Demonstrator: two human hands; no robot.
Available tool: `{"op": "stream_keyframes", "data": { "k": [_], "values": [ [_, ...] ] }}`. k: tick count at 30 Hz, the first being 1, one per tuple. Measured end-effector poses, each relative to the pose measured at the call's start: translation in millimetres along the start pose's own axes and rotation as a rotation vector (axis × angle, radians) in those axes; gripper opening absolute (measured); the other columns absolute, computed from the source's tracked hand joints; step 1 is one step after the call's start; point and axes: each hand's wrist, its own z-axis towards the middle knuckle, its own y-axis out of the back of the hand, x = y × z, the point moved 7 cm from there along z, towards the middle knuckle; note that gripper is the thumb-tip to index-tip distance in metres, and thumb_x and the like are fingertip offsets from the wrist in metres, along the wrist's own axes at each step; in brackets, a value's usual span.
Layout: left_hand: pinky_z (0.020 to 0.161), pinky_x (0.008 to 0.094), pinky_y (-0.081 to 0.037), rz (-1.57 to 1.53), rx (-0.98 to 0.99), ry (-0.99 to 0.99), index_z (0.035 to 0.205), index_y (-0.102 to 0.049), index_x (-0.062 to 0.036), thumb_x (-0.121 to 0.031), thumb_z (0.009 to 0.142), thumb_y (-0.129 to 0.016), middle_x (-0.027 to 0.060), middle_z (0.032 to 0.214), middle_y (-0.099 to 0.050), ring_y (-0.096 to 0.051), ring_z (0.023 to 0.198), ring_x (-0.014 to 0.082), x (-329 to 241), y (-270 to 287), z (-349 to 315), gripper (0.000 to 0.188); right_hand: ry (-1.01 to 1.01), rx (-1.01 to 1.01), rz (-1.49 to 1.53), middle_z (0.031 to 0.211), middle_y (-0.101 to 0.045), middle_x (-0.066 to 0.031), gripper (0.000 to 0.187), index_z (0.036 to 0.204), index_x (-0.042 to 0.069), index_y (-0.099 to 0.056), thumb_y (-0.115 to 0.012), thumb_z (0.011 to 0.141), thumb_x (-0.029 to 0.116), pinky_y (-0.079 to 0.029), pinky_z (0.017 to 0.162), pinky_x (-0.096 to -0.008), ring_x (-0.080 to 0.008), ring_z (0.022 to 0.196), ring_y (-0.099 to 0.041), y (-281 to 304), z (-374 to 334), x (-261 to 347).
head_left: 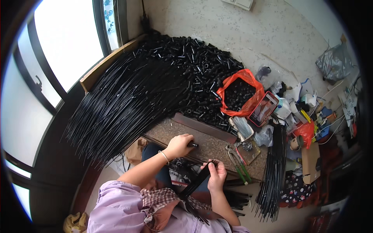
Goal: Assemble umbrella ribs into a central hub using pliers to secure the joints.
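My left hand (179,146), with a bracelet at the wrist, is closed over the bench edge. A short black tube (193,145) pokes out from its fingers. Lower and to the right, my right hand (217,176) pinches a bundle of thin black rods (194,184), which slants down across my lap. Beyond the left hand a flat brown metal bar (205,128) lies on the speckled bench top (167,134). Green-handled pliers (239,165) rest to the right of my right hand, near a small tray of metal bits (247,147).
A large heap of long black rods (124,97) fills the left, beside a wooden board (112,58). Short black tubes (202,66) are piled behind. An orange bag (248,77) of small black parts, a phone (265,108) and another rod bundle (272,174) lie right.
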Motion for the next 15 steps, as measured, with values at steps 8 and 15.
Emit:
{"op": "stream_keyframes", "data": {
  "k": [8, 15],
  "values": [
    [0.079, 0.0279, -0.041, -1.231, -0.202, -0.117, 0.085, -0.051, -0.0061, -0.020, 0.088, -0.055, 0.0044, 0.104, -0.046, -0.048, 0.086, 0.0114, -68, 35, 1, 0.015, 0.024, 0.153, -0.128, 0.080, -0.061, -0.0089, 0.012, 0.092, 0.001, -0.054, -0.055, 0.087, 0.011, -0.046, 0.069, -0.0262, -0.0150, 0.068, -0.058, -36, -11, 2],
    [0.053, 0.0181, -0.039, -1.582, -0.220, 0.389, 0.088, -0.052, -0.0058, -0.009, 0.080, -0.064, 0.0033, 0.084, -0.055, -0.050, 0.061, 0.0082, -15, 11, -34, 0.015, 0.023, 0.032, -0.054, 0.082, -0.059, -0.0058, 0.011, 0.091, 0.001, -0.054, -0.053, 0.088, 0.012, -0.043, 0.074, -0.0257, -0.0126, 0.076, -0.055, -20, -11, 0]
  ]
}}
